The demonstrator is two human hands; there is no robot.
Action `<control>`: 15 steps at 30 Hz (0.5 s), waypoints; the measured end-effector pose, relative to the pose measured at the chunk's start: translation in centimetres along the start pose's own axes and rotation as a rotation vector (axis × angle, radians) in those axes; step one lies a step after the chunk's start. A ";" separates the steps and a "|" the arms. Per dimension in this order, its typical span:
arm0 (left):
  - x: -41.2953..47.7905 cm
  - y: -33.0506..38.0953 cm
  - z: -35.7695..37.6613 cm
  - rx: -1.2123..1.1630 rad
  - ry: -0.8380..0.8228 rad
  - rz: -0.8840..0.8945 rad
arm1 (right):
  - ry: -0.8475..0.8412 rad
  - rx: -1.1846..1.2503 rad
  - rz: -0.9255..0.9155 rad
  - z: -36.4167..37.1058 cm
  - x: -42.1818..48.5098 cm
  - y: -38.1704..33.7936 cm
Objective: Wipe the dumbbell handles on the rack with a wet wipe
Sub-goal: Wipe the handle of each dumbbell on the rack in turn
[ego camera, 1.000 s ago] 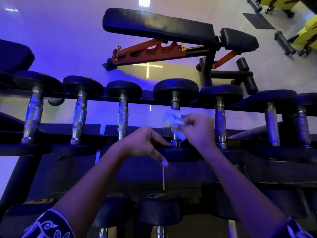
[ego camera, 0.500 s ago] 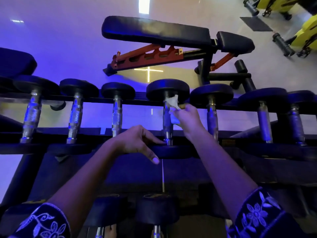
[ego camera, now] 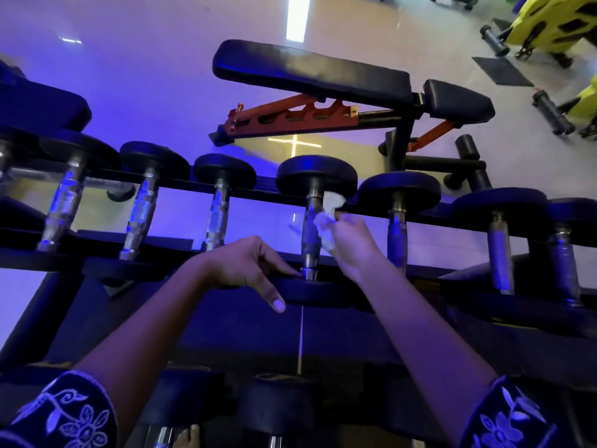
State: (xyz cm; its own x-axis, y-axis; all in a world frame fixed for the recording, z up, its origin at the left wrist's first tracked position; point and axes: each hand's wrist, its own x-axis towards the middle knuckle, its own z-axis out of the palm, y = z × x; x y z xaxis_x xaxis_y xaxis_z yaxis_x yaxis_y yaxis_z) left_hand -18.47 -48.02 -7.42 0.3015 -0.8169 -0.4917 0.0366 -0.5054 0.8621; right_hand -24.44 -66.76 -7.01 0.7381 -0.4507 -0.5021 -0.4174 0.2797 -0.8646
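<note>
A row of black-headed dumbbells with knurled metal handles lies across the dark rack. My right hand grips a crumpled white wet wipe and presses it against the right side of the middle dumbbell's handle. My left hand rests on that dumbbell's near head, fingers curled over its top by the handle's base and thumb pointing down over its front face.
Neighbouring handles stand left and right of the wiped one. A lower shelf holds more dumbbells. Behind the rack is an adjustable bench with an orange frame; yellow machines stand far right.
My right hand with the wipe slid up the handle to its far end, then came back down a little toward the middle. My left hand stayed on the near head.
</note>
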 end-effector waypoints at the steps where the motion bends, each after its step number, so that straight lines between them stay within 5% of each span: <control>1: -0.1 0.1 0.0 0.001 0.007 -0.002 | -0.010 -0.104 -0.005 -0.5 -0.5 1.1; 7: -0.4 0.7 0.4 -0.001 0.029 -0.009 | 0.067 -0.342 -0.050 -2.0 -1.2 2.0; 15: -0.8 0.7 0.8 0.018 0.045 0.035 | 0.162 -0.192 -0.066 -2.0 -3.2 3.1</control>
State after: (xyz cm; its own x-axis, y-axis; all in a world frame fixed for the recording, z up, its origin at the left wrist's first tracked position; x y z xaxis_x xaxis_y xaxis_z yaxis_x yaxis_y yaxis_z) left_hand -19.43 -47.92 -6.48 0.3446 -0.8213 -0.4546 0.0082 -0.4816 0.8764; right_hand -29.18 -66.13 -8.15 0.6791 -0.5970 -0.4270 -0.4753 0.0856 -0.8756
